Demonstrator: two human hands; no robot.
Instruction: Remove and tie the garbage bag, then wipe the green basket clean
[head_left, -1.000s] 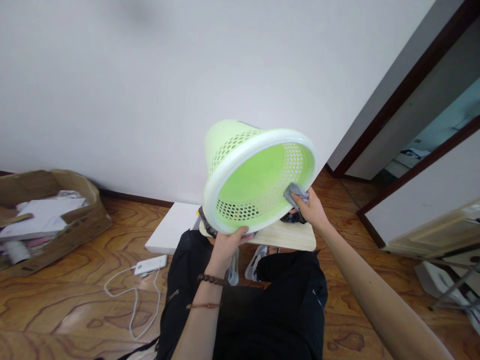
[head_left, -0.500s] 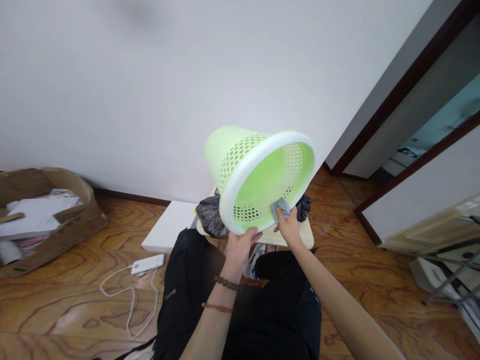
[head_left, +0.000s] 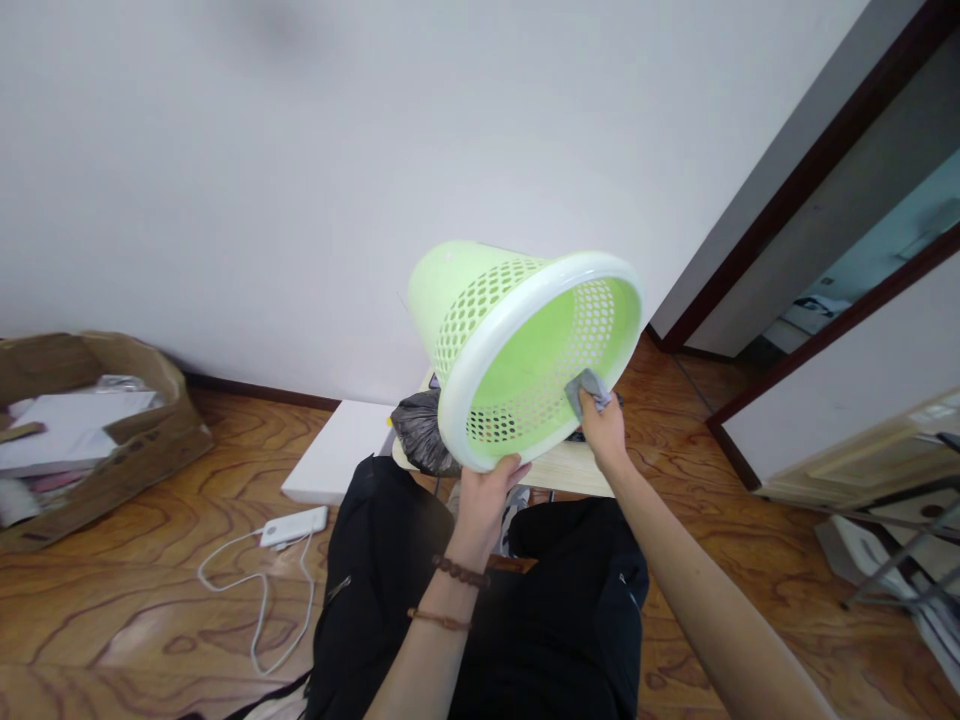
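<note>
A light green plastic wastebasket [head_left: 469, 290] with a band of holes is tilted on its side, its mouth turned toward me and to the right. My left hand [head_left: 486, 490] grips the lower rim, thumb on the near side and the other fingers underneath. In my right hand [head_left: 602, 428] a small grey cloth [head_left: 586, 388] is pinched and pressed against the inside of the rim at the lower right. Beneath the wastebasket is a pale wooden stool or small table [head_left: 566, 468], mostly hidden. A black plastic bag [head_left: 424, 432] lies on its left side.
A white wall [head_left: 300, 180] rises behind. On the wooden floor to the left are a cardboard box [head_left: 161, 435] of papers, a flat white box [head_left: 334, 455] and a white power bank [head_left: 294, 527] with a cable. A metal-legged rack [head_left: 892, 570] stands at right.
My right hand has slid the cloth up and to the right along the inner rim. The wastebasket has turned slightly, its mouth shifting right. My left hand keeps its hold.
</note>
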